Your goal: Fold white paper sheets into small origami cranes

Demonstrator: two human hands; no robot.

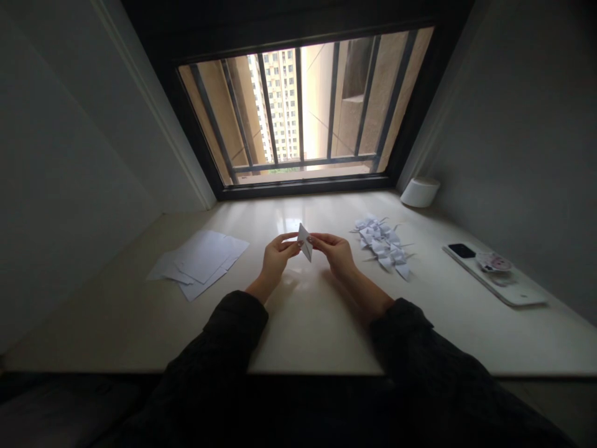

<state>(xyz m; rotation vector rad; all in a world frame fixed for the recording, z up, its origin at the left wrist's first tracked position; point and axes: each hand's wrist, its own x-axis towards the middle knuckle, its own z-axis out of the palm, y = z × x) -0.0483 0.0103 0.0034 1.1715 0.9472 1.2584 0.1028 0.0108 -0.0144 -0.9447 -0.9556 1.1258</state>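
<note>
A small piece of folded white paper, diamond-shaped with a crease down its lower half, is held up over the middle of the white sill. My left hand pinches its left edge between thumb and fingers. From the other side my right hand grips the right edge the same way. To the right of my right hand lies a heap of folded paper cranes with thin pointed ends. Left of my left hand rests a loose stack of white paper sheets.
A white phone with a round decorated grip lies at the right. Behind it, a white cylindrical object stands in the corner by the wall. A dark-framed barred window closes off the back. The sill's front edge runs below my forearms.
</note>
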